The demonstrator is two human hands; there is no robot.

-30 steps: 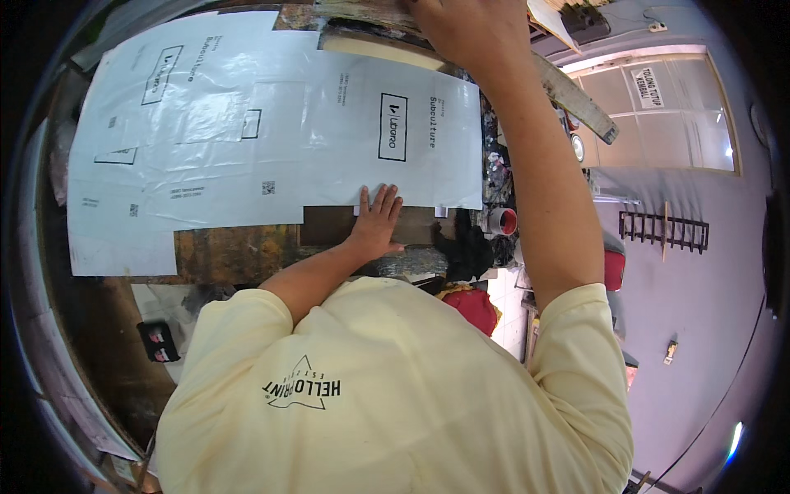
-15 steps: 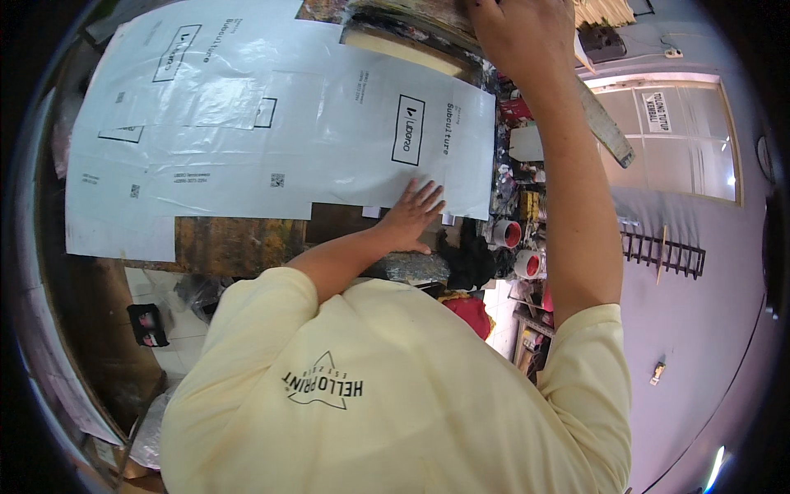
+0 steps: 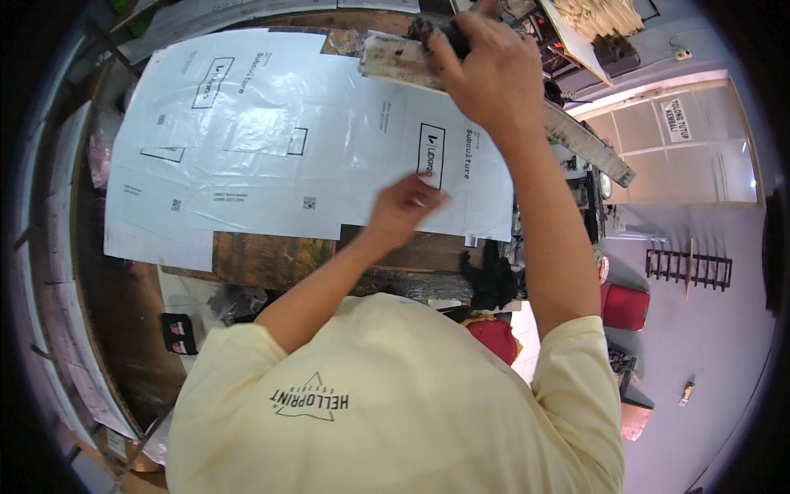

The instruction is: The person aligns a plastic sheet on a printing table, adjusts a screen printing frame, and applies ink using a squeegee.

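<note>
My right hand [image 3: 494, 70] is at the far edge of the work table, closed on a black, crumpled, cloth-like lump [image 3: 429, 30]. Next to the thumb runs a pale, ink-stained wooden bar [image 3: 401, 62], partly hidden by that hand. Behind the right forearm shows another wooden bar [image 3: 592, 146]; whether both are one piece is hidden. My left hand [image 3: 407, 210] hovers over the near right part of a pale plastic sheet [image 3: 346, 140] with black print. Its fingers look bent but are smeared by motion. The sheet lies across the stained table [image 3: 271, 251].
A black cloth [image 3: 492, 276] hangs at the table's near right edge. A red seat [image 3: 624, 306] stands to the right, and a dark rack [image 3: 690, 267] is on the wall. Shelving [image 3: 78, 272] borders the left side. A black item [image 3: 178, 333] lies low on the left.
My left hand has lifted from resting spread on the sheet's near edge and is bent and moving. The right hand has come lower, with the black lump and pale bar now showing. The view has shifted.
</note>
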